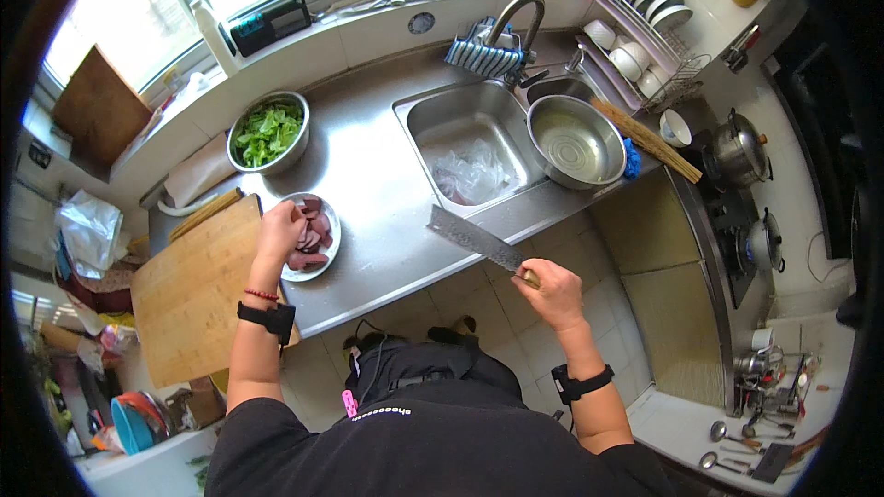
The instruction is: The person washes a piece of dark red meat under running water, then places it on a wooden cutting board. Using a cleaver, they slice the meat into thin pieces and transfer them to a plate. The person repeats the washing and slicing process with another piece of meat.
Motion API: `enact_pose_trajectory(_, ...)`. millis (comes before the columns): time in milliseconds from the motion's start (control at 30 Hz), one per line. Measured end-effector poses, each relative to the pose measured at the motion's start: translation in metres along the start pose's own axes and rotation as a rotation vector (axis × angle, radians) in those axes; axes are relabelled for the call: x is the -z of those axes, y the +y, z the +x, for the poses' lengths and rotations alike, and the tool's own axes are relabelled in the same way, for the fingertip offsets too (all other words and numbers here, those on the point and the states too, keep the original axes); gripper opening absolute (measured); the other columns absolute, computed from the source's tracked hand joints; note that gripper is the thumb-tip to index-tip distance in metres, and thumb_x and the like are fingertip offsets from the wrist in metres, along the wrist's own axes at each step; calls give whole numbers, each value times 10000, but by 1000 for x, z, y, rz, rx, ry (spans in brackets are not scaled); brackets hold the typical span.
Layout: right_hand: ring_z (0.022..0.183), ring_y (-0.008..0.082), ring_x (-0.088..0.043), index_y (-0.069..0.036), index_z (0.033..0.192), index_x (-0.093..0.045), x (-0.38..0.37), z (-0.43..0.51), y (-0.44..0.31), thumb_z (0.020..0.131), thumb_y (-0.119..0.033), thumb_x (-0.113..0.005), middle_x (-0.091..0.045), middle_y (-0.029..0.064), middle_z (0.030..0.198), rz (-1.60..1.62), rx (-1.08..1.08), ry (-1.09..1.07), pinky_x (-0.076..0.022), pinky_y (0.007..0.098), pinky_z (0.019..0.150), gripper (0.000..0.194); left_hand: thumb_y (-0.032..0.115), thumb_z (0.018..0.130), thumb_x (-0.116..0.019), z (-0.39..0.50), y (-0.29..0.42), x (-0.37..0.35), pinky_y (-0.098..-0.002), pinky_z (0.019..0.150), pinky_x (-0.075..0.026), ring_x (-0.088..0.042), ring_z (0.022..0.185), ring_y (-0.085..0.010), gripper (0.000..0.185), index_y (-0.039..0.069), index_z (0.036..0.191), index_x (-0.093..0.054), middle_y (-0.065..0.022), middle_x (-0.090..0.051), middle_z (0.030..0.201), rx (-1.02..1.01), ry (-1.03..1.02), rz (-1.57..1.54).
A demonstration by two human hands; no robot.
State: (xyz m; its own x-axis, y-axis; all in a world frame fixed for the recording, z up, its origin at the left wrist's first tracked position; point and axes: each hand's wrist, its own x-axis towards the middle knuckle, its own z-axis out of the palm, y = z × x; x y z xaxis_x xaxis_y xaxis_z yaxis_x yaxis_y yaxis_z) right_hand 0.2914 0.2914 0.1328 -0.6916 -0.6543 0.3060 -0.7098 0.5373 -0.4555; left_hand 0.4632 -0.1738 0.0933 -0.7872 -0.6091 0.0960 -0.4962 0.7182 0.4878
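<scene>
My left hand (280, 231) is over the left side of a white plate (336, 233), its fingers bent together at some dark reddish meat slices (316, 238). Whether a slice is pinched between them is hidden. My right hand (554, 292) grips the handle of a cleaver (476, 237). The broad metal blade points up and left, its tip over the front edge of the steel counter (373, 273). Left of the plate lies a wooden cutting board (200, 297), jutting past the counter's front edge.
A steel bowl of green leaves (271, 134) stands behind the plate. The sink (456, 110) holds a clear plastic bag (476, 172). At its right is a large steel basin (577, 141) with liquid. Bundled sticks (649, 141) and pots (739, 148) are farther right.
</scene>
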Motion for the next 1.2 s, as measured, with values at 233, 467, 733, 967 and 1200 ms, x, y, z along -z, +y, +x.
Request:
enact_pose_trajectory(233, 740, 252, -691, -112, 919, -664, 28, 2, 84, 769, -165, -821, -707, 51, 836, 144, -134, 44, -536, 354, 632, 224, 330, 885, -707, 46, 147, -43, -414, 761, -551, -707, 840, -331, 286, 60, 955, -767, -164, -734, 885, -173, -330, 103)
enact_pose_trajectory(467, 735, 251, -697, -84, 935, -672, 42, -5, 127, 769, -132, -829, -715, 76, 835, 222, -277, 20, -537, 339, 644, 234, 312, 892, -705, 162, 228, -173, -419, 866, -538, -689, 978, -345, 309, 58, 1063, -744, -174, -729, 1040, -455, -811, 93)
enact_pose_trajectory(733, 713, 211, -673, -40, 960, -668, 95, -11, 153, 720, -22, -843, -707, 92, 832, 147, -460, 175, -536, 319, 653, 297, 332, 795, -800, 227, 238, -366, -481, 1061, -447, -521, 1300, -342, 658, 113, 1371, -571, -105, -543, 1441, -751, -914, 375)
enact_pose_trajectory(967, 683, 198, -655, -29, 954, -653, 101, 27, 173, 732, -4, -837, -701, 95, 819, 323, -469, 83, -522, 310, 630, 290, 236, 842, -689, 218, 201, -381, -461, 897, -544, -688, 1078, -306, 267, 126, 1076, -757, -85, -729, 1145, -781, -1103, 887)
enact_pose_trajectory(1200, 699, 277, -636, -87, 971, -662, 54, 130, 211, 711, -185, -838, -634, 69, 778, 370, 27, -309, -508, 383, 610, 329, 208, 871, -650, 253, 155, -224, -435, 827, -546, -675, 965, -311, 128, 159, 934, -750, -99, -688, 970, -439, -810, 472)
